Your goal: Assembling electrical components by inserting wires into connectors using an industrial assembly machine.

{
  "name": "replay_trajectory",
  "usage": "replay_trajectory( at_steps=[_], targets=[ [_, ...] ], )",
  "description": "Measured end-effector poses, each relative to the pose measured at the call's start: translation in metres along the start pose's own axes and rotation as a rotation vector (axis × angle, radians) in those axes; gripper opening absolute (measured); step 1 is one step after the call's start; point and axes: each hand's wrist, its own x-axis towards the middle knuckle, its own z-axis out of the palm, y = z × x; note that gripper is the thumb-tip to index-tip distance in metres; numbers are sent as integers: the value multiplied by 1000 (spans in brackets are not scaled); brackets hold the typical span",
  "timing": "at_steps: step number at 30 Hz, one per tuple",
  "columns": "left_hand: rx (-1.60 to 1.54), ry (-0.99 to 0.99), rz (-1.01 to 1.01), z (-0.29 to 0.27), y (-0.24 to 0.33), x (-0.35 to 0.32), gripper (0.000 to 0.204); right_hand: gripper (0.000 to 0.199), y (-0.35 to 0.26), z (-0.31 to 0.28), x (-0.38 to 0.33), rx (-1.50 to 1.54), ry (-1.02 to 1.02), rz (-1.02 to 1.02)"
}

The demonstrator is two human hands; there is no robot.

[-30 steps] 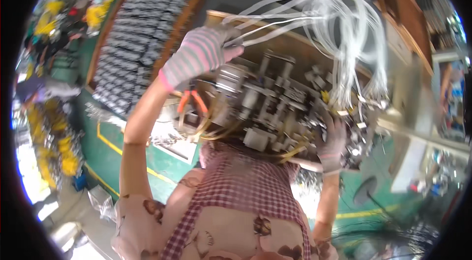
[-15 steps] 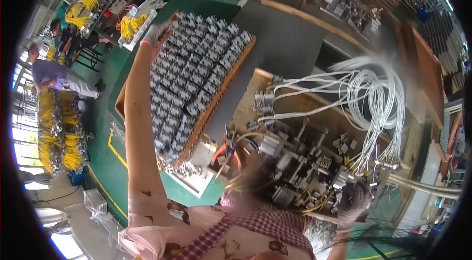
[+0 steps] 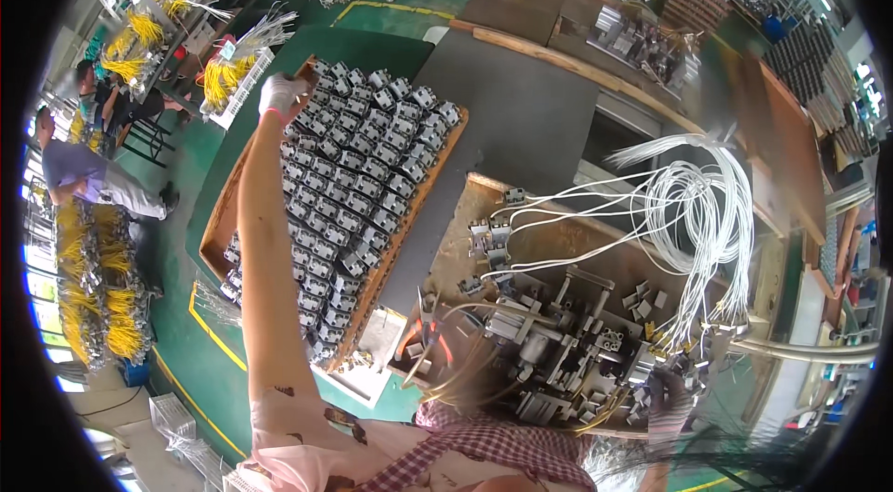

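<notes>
My left arm stretches far out over a wooden tray (image 3: 216, 233) packed with rows of several grey connector blocks (image 3: 358, 178). My left hand (image 3: 279, 94), in a pale glove, rests at the tray's far left corner with its fingers curled on the blocks there; what it holds is unclear. My right hand (image 3: 668, 394), in a dark glove, sits low on the right against a metal assembly fixture (image 3: 567, 343). Its fingers are among small parts and its grip is hidden. A bundle of white wires (image 3: 707, 213) loops above the fixture.
A grey board (image 3: 521, 111) lies behind the tray and fixture. More wooden boards and parts stand at the back right (image 3: 642, 27). Yellow wire bundles (image 3: 102, 306) line the left side. Other people (image 3: 88, 176) sit at the far left on the green floor.
My left hand has left the white wire bundle and swung out left to the tray's far corner. The view has tilted up, showing more of the tray and room.
</notes>
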Motion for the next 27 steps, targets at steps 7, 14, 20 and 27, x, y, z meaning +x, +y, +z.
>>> replay_trajectory(
  at_steps=[7,14,20,27],
  targets=[
    [39,-356,295,-29,41,-114,71,42,23,-12,17,290,-138,242],
    [-420,-1059,19,78,45,-426,80,40,-118,11,33,900,-438,-48],
    [-354,-1243,48,166,22,-506,84,41,-107,28,30,831,-262,-106],
    [-285,-1363,160,199,4,-524,118,50,-93,43,35,581,-103,-329]
  ],
)
